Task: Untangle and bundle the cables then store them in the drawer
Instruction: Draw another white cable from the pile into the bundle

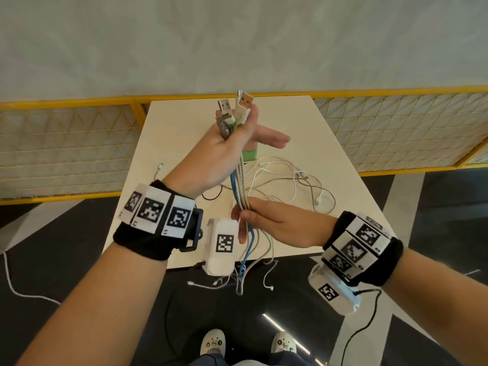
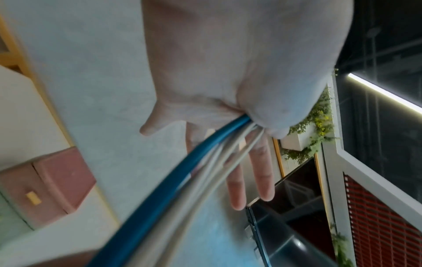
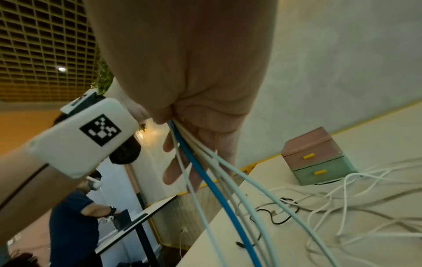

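Your left hand (image 1: 232,143) pinches the cables (image 1: 241,186) by the plug ends, fingers spread; your right hand (image 1: 266,220) grips them just below. The bundle's long axis runs vertical w/ tails hanging past the worktop (image 1: 174,143) edge, so slide the right hand downward.

Both hands (image 1: 221,149) (image 1: 274,223) raised, pinching

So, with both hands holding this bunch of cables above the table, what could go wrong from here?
1. The free ends hang past the table edge; they may snag there when pulled.
2. More loose cables lie tangled on the table, so the bunch may drag them along.
3. The left hand pinches the plugs mainly with its thumb, fingers straight; one plug might slip out.
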A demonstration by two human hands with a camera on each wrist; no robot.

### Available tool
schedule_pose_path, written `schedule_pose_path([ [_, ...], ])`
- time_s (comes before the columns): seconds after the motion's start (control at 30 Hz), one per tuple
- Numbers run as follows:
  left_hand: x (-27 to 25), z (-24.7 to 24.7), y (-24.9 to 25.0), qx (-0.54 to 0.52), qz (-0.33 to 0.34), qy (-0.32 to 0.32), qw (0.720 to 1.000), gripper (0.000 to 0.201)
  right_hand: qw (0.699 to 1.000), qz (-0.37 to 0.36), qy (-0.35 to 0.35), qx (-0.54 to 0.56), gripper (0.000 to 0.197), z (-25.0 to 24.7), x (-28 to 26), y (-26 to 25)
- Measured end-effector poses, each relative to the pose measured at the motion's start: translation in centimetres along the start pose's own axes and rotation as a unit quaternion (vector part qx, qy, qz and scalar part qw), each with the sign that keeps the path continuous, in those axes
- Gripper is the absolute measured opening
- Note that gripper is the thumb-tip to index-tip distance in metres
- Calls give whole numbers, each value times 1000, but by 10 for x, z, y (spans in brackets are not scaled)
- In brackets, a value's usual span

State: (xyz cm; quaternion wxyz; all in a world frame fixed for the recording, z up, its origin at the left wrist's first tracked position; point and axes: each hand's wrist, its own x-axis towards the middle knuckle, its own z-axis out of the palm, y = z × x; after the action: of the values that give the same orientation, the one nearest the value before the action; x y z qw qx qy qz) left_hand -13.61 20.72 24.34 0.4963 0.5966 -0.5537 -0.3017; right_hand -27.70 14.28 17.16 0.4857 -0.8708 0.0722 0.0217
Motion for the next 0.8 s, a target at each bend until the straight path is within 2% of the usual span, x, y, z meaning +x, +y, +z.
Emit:
schedule_pose_path([
  [0.07, 1, 1, -5, 19, -6, -24, 1000, 55, 999, -6, 40, 1, 27, -3, 3, -3],
  [0.13, -1, 8, -10, 55, -20, -42, 997, 50, 992, -33, 114, 38, 27, -10, 9, -10],
  [0.2, -4, 13, -12, 51, -45, -41, 997, 44, 984, -49, 156, 71, 18, -13, 14, -16],
  [0.27, -4, 14, -13, 21, -51, -23, 998, 34, 980, -42, 164, 107, 12, -10, 17, -20],
  [0.33, -4, 12, -15, -27, -24, 17, 999, 23, 968, -40, 175, 175, 15, -4, 17, -22],
  [0.4, -5, 10, -15, -139, -18, 55, 989, 40, 959, -51, 178, 215, 18, -2, 16, -20],
  [0.43, -6, 9, -16, -169, -14, 62, 984, 42, 959, -53, 172, 220, 18, -2, 16, -19],
  [0.47, -7, 10, -14, -169, -9, 67, 983, 34, 960, -53, 162, 221, 19, -2, 16, -18],
  [0.53, -8, 14, -11, -147, -4, 65, 987, 6, 958, -64, 143, 240, 19, -4, 16, -18],
  [0.63, -7, 17, -16, -127, 9, 49, 991, 25, 946, -78, 133, 286, 21, -6, 17, -20],
  [0.7, -6, 16, -14, -119, 25, 46, 992, 29, 943, -82, 130, 295, 18, -6, 16, -23],
  [0.8, -6, 15, -13, -115, 29, 46, 992, 31, 944, -70, 126, 296, 26, -8, 15, -23],
])
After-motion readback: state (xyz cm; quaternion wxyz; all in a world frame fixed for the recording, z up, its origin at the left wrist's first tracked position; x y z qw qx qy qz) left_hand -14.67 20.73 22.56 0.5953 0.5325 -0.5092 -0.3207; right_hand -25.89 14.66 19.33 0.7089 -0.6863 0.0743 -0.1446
